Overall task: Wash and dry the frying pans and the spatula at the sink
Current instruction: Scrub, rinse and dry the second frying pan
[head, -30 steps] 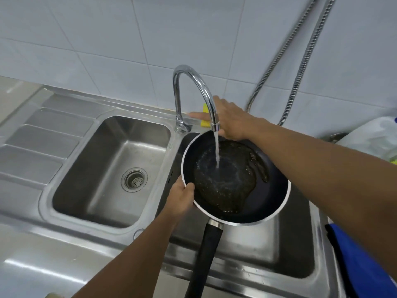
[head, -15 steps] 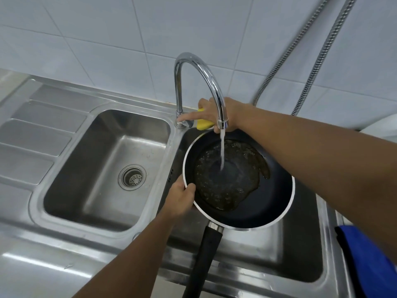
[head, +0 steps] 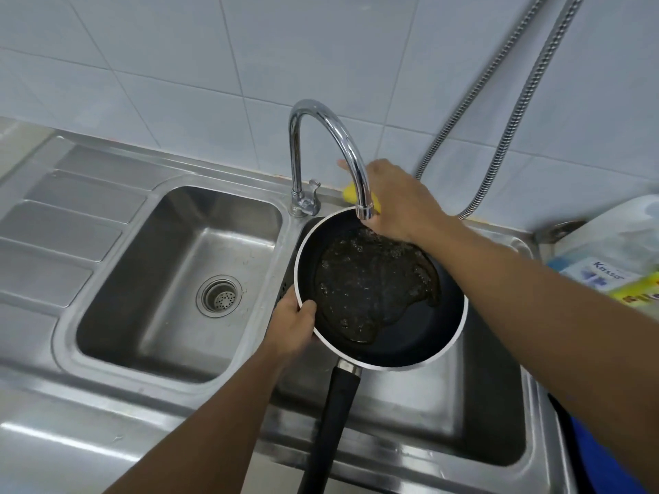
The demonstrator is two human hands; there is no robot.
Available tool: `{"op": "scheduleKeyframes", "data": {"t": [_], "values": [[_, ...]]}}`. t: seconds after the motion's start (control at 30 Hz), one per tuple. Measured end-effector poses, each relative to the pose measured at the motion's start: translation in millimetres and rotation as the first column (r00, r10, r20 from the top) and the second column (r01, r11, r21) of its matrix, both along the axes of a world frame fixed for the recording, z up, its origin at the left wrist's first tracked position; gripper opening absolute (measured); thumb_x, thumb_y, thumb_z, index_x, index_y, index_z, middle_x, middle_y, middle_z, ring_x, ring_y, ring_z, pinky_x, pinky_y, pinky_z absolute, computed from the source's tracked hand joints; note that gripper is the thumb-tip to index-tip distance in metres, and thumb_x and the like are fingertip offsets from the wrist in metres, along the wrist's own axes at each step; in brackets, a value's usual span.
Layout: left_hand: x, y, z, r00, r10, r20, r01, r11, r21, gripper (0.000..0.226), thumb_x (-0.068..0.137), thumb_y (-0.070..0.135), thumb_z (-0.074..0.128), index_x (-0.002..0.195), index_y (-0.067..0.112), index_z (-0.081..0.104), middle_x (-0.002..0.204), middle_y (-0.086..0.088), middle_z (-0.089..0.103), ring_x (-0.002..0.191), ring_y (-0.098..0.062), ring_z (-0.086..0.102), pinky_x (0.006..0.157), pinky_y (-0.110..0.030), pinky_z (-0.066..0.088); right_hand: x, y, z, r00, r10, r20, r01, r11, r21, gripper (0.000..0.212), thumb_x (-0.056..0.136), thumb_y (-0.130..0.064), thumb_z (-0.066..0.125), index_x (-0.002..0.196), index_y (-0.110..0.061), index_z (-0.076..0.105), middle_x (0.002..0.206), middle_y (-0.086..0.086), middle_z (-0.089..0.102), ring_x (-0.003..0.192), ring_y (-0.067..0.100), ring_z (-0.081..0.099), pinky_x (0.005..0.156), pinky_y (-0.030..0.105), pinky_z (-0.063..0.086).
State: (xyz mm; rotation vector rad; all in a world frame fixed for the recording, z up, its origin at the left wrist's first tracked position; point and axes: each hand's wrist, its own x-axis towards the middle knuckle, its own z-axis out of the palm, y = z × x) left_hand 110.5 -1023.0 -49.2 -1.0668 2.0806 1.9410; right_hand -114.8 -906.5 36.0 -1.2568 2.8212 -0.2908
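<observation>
Left hand (head: 292, 324) grips frying pan (head: 428, 333); right hand (head: 399, 201) holds half-hidden sponge (head: 351, 193).

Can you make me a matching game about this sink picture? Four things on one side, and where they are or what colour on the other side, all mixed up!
Things:
1. frying pan
2. sponge
3. drain strainer
4. metal hose

Places and colours:
A. hangs against the tiled wall
B. sits in the bottom of the left basin
C. yellow, gripped by the right hand
D. black inside, held at its rim by the left hand

Right pairs: 1-D, 2-C, 3-B, 4-A.
</observation>
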Motion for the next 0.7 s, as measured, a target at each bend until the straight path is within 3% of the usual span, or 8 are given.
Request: {"op": "scheduleKeyframes", "data": {"t": [0.07, 0.13, 0.27, 0.33, 0.43, 0.57, 0.63, 0.7], "values": [[1.9, 0.0, 2.2, 1.000, 0.016, 0.001, -0.016, 1.000, 0.011, 0.032, 0.104, 0.008, 0.043, 0.129, 0.019, 0.059, 0.109, -0.007, 0.070, 0.097, -0.020, 0.070, 0.060, -0.023, 0.058, 30.2, 40.3, -2.1, 0.985, -0.171, 0.032, 0.173, 0.954, -0.244, 0.074, 0.080, -0.027, 0.064, 0.148, -0.036, 0.037, 0.138, -0.001, 0.045, 0.119, 0.022, 0.051, 0.089, 0.040, 0.050], [3.1, 0.5, 4.2, 1.000, 0.030, -0.002, -0.030, 0.999, 0.017, 0.035, 0.103, 0.007, 0.042, 0.132, 0.018, 0.058, 0.111, -0.010, 0.070, 0.098, -0.025, 0.070, 0.060, -0.027, 0.060, 60.9, 79.7, -18.2, 0.923, -0.371, 0.099, 0.375, 0.814, -0.443, 0.067, 0.079, -0.025, 0.068, 0.142, -0.034, 0.047, 0.135, -0.005, 0.044, 0.117, 0.019, 0.052, 0.089, 0.035, 0.048], [5.8, 4.0, 11.5, 0.998, 0.054, -0.015, -0.054, 0.998, 0.025, 0.037, 0.103, 0.007, 0.041, 0.133, 0.019, 0.058, 0.113, -0.011, 0.070, 0.100, -0.028, 0.071, 0.062, -0.033, 0.063, 99.4, 124.9, -52.6, 0.694, -0.642, 0.324, 0.706, 0.521, -0.480, 0.061, 0.078, -0.021, 0.075, 0.136, -0.031, 0.058, 0.132, -0.002, 0.054, 0.117, 0.022, 0.052, 0.095, 0.031, 0.039], [6.3, 7.7, 15.5, 0.999, 0.046, -0.022, -0.045, 0.999, 0.026, 0.037, 0.103, 0.008, 0.041, 0.133, 0.020, 0.059, 0.114, -0.009, 0.070, 0.101, -0.027, 0.070, 0.071, -0.039, 0.065, 107.5, 134.1, -59.3, 0.524, -0.638, 0.564, 0.846, 0.314, -0.430, 0.060, 0.079, -0.018, 0.076, 0.136, -0.031, 0.060, 0.131, -0.002, 0.059, 0.116, 0.020, 0.056, 0.097, 0.028, 0.040], [8.1, 13.1, 19.8, 0.999, 0.042, -0.031, -0.043, 0.999, -0.004, 0.037, 0.103, 0.008, 0.042, 0.134, 0.018, 0.059, 0.115, -0.007, 0.070, 0.104, -0.028, 0.069, 0.082, -0.051, 0.064, 107.7, 141.8, -62.8, 0.251, -0.446, 0.859, 0.966, 0.058, -0.253, 0.045, 0.080, -0.004, 0.074, 0.120, -0.025, 0.066, 0.111, 0.006, 0.069, 0.102, 0.030, 0.066, 0.087, 0.038, 0.056], [12.5, 16.7, 19.6, 0.997, 0.069, -0.033, -0.067, 0.995, 0.079, 0.036, 0.105, 0.014, 0.045, 0.137, 0.023, 0.057, 0.124, -0.007, 0.070, 0.110, -0.028, 0.069, 0.090, -0.053, 0.061, 99.4, 152.7, -61.8, 0.082, -0.351, 0.933, 0.997, 0.015, -0.081, 0.031, 0.077, 0.009, 0.073, 0.101, -0.012, 0.068, 0.102, 0.019, 0.071, 0.094, 0.036, 0.068, 0.087, 0.051, 0.059], [12.5, 19.1, 18.6, 0.987, 0.155, -0.038, -0.136, 0.942, 0.308, 0.033, 0.107, 0.023, 0.051, 0.140, 0.023, 0.056, 0.129, -0.007, 0.070, 0.115, -0.029, 0.069, 0.097, -0.053, 0.058, 94.0, 154.9, -59.0, 0.042, -0.330, 0.943, 0.997, -0.044, -0.060, 0.031, 0.077, 0.011, 0.072, 0.098, -0.012, 0.067, 0.098, 0.016, 0.070, 0.092, 0.035, 0.067, 0.086, 0.048, 0.059], [14.0, 25.5, 25.5, 0.980, 0.198, -0.023, -0.152, 0.816, 0.558, 0.040, 0.105, 0.032, 0.055, 0.140, 0.014, 0.057, 0.128, -0.010, 0.072, 0.119, -0.030, 0.069, 0.103, -0.048, 0.055, 89.8, 155.6, -56.1, 0.010, -0.300, 0.954, 0.992, -0.115, -0.047, 0.031, 0.077, 0.012, 0.070, 0.096, -0.012, 0.066, 0.094, 0.015, 0.069, 0.086, 0.033, 0.066, 0.080, 0.043, 0.059]]}}
